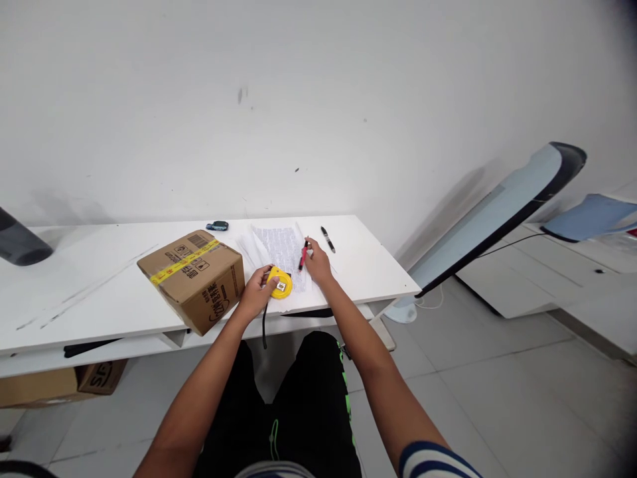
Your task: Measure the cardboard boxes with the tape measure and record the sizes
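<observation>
My left hand (257, 291) is closed on a yellow tape measure (281, 284) at the front edge of the white table, over the lower left of the papers. A dark strap hangs below it past the edge. In my right hand (317, 260) is a red and black pen (303, 255), pinched between the fingers over the right side of the papers. The handwritten sheets (279, 243) lie between and beyond my hands. A cardboard box (199, 279) with yellow tape stands just left of my left hand.
A black and grey pen (328, 239) lies right of the papers. Behind the box is a small dark object (217, 226). A dark cylindrical object (22, 242) is at the far left. Light blue panels (492, 212) lean at the right. Another carton (64, 385) sits under the table (99, 265).
</observation>
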### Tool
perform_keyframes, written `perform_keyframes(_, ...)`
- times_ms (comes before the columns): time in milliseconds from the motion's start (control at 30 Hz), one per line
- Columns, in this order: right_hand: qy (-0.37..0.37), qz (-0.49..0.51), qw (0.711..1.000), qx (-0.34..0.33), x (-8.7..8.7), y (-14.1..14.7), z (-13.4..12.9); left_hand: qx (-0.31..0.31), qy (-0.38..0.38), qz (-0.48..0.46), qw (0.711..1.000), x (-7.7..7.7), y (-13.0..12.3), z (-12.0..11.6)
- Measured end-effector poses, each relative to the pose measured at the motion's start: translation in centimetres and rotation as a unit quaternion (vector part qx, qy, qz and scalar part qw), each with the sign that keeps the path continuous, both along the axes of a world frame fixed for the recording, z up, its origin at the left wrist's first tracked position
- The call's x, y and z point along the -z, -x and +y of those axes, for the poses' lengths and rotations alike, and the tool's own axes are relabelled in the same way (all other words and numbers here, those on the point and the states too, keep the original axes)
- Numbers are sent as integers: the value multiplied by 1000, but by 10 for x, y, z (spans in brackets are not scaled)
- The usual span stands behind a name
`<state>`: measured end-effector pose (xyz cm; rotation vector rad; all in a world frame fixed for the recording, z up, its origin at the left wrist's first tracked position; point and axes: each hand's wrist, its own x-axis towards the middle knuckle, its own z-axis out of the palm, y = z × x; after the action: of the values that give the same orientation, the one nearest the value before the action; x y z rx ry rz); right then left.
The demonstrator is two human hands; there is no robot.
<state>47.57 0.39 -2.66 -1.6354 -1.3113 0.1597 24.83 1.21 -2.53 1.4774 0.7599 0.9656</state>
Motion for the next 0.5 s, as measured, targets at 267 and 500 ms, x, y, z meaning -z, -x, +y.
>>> perform_keyframes(267,-7,4,1000,-10,0,3,2,2,-4,6,1000,0,2,-2)
perform_keyframes(500,-21,12,1000,-9,-1,4,2,15,-57,7,998,-2,3,-5)
